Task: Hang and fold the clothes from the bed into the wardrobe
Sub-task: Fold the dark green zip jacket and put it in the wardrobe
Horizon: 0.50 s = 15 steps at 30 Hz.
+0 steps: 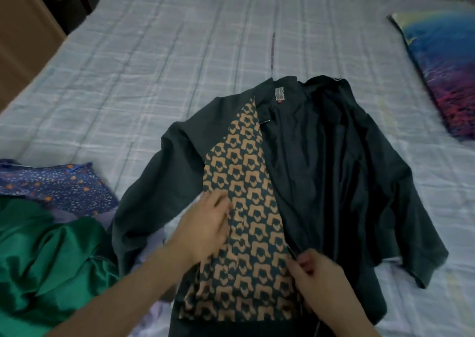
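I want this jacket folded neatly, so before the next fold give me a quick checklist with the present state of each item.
1. Jacket lies on the bed, front up: ok.
2. Front closed: not ok, the plain dark side is thrown open, lining showing.
3. Left hand rests flat on the patterned panel: ok.
4. Right hand has hold of the zip edge: ok, fingers pinch it.
5. Sleeves smooth: not ok, both are rumpled.
6. Room to fold: not ok, the green garment crowds the left sleeve.

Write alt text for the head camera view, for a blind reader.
A dark jacket lies open on a bed; the left hand rests on its patterned panel, the right hand pinches its zipper edge. Green cloth lies left.
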Each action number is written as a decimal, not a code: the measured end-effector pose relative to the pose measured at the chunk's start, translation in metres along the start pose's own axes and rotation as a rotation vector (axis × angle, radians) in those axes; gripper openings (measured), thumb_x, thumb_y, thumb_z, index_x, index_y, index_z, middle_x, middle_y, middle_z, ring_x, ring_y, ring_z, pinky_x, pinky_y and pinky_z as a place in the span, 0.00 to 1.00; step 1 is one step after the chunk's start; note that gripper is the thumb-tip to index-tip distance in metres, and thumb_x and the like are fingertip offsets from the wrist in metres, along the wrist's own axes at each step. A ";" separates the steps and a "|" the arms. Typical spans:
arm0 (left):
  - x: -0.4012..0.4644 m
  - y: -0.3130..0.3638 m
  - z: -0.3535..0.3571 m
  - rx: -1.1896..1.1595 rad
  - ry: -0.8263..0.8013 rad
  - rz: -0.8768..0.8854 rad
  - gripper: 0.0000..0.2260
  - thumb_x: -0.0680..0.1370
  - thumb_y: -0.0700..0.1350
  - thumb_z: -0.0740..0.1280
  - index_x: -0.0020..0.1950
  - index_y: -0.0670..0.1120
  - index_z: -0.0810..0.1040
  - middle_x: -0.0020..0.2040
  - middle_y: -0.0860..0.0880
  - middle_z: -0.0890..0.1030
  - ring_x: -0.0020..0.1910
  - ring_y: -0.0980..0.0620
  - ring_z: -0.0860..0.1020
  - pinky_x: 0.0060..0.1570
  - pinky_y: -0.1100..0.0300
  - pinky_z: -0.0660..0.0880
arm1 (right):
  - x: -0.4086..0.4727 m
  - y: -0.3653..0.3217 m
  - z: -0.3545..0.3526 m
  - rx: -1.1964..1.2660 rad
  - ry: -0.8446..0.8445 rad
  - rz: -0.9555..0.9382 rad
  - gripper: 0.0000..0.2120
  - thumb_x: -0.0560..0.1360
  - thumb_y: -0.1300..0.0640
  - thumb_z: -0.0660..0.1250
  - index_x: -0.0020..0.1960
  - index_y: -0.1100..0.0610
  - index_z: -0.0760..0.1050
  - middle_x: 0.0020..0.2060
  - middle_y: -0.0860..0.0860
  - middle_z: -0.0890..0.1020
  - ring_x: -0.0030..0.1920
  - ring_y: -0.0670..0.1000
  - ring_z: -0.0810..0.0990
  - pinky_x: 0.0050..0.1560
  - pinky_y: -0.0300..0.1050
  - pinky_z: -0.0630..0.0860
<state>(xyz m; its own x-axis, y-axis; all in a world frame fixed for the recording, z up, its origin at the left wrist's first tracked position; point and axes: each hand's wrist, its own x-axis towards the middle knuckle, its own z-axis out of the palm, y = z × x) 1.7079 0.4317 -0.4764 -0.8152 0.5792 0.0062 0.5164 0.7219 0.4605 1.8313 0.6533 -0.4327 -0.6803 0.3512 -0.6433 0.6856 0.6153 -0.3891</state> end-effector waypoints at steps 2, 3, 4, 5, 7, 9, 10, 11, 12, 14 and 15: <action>0.033 -0.017 0.005 0.045 0.038 0.001 0.17 0.78 0.43 0.61 0.67 0.43 0.72 0.72 0.45 0.66 0.69 0.46 0.67 0.69 0.50 0.68 | 0.017 -0.015 -0.006 0.148 -0.001 -0.070 0.11 0.78 0.46 0.64 0.42 0.52 0.76 0.40 0.45 0.82 0.41 0.41 0.78 0.37 0.34 0.72; 0.050 -0.023 0.006 0.068 0.054 0.017 0.19 0.78 0.41 0.63 0.69 0.42 0.70 0.74 0.44 0.63 0.71 0.45 0.65 0.72 0.49 0.64 | 0.026 -0.024 -0.007 0.191 -0.046 -0.073 0.11 0.79 0.49 0.62 0.43 0.53 0.76 0.41 0.46 0.82 0.42 0.41 0.79 0.36 0.32 0.71; 0.066 -0.028 0.005 0.088 0.075 0.032 0.20 0.78 0.41 0.63 0.70 0.42 0.69 0.76 0.45 0.61 0.74 0.45 0.61 0.74 0.48 0.60 | 0.037 -0.031 -0.006 0.209 -0.084 -0.085 0.11 0.81 0.51 0.60 0.45 0.54 0.77 0.42 0.46 0.82 0.43 0.42 0.79 0.36 0.32 0.70; 0.080 -0.033 0.005 0.093 0.086 0.026 0.21 0.79 0.41 0.62 0.72 0.43 0.67 0.78 0.46 0.58 0.76 0.45 0.57 0.76 0.46 0.56 | 0.050 -0.036 -0.004 0.203 -0.082 -0.114 0.10 0.82 0.54 0.58 0.48 0.54 0.76 0.43 0.46 0.81 0.43 0.43 0.78 0.36 0.32 0.70; 0.107 -0.044 0.007 0.069 0.095 -0.036 0.22 0.82 0.47 0.57 0.76 0.46 0.61 0.79 0.48 0.53 0.79 0.47 0.50 0.77 0.44 0.49 | 0.074 -0.050 -0.003 0.218 0.012 -0.179 0.09 0.81 0.60 0.55 0.50 0.55 0.74 0.43 0.48 0.80 0.41 0.44 0.78 0.34 0.29 0.71; 0.131 -0.055 0.010 0.047 0.062 -0.150 0.24 0.83 0.57 0.49 0.78 0.53 0.54 0.80 0.52 0.49 0.79 0.49 0.45 0.76 0.43 0.43 | 0.095 -0.068 -0.002 0.316 0.120 -0.209 0.11 0.81 0.64 0.54 0.50 0.56 0.74 0.43 0.49 0.80 0.39 0.47 0.79 0.34 0.29 0.72; 0.141 -0.061 0.011 0.045 0.036 -0.216 0.26 0.81 0.62 0.45 0.78 0.57 0.52 0.80 0.53 0.49 0.79 0.49 0.44 0.75 0.41 0.40 | 0.106 -0.077 -0.002 0.397 0.152 -0.209 0.12 0.80 0.65 0.54 0.49 0.56 0.74 0.43 0.50 0.81 0.38 0.48 0.80 0.33 0.31 0.74; 0.149 -0.069 0.013 0.041 0.013 -0.294 0.27 0.79 0.66 0.41 0.78 0.60 0.50 0.80 0.54 0.50 0.79 0.49 0.44 0.74 0.40 0.38 | 0.117 -0.087 -0.002 0.496 0.144 -0.189 0.12 0.80 0.66 0.53 0.49 0.56 0.74 0.43 0.52 0.82 0.35 0.49 0.82 0.31 0.35 0.75; 0.155 -0.078 0.015 0.027 -0.006 -0.379 0.29 0.78 0.68 0.39 0.78 0.62 0.50 0.80 0.55 0.51 0.79 0.49 0.45 0.74 0.38 0.37 | 0.126 -0.098 -0.002 0.605 0.079 -0.155 0.12 0.81 0.65 0.54 0.50 0.56 0.75 0.42 0.53 0.83 0.31 0.50 0.81 0.29 0.40 0.75; 0.158 -0.093 0.023 0.033 -0.061 -0.495 0.31 0.76 0.71 0.38 0.77 0.64 0.50 0.80 0.55 0.51 0.79 0.49 0.44 0.73 0.35 0.38 | 0.144 -0.117 -0.001 0.624 -0.082 -0.136 0.10 0.83 0.58 0.55 0.51 0.57 0.76 0.37 0.52 0.82 0.25 0.49 0.78 0.24 0.41 0.71; 0.157 -0.098 0.028 0.072 -0.085 -0.505 0.32 0.75 0.72 0.38 0.77 0.65 0.48 0.80 0.55 0.48 0.79 0.49 0.42 0.72 0.35 0.37 | 0.155 -0.126 -0.002 0.482 -0.102 -0.196 0.13 0.83 0.53 0.56 0.49 0.56 0.77 0.35 0.51 0.82 0.25 0.48 0.77 0.24 0.40 0.71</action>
<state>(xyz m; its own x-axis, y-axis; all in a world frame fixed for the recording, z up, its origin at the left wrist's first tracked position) 1.5370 0.4626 -0.5452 -0.9451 0.1777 -0.2744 0.0828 0.9421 0.3249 1.6390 0.6317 -0.4817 -0.7954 0.1766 -0.5797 0.6058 0.2594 -0.7522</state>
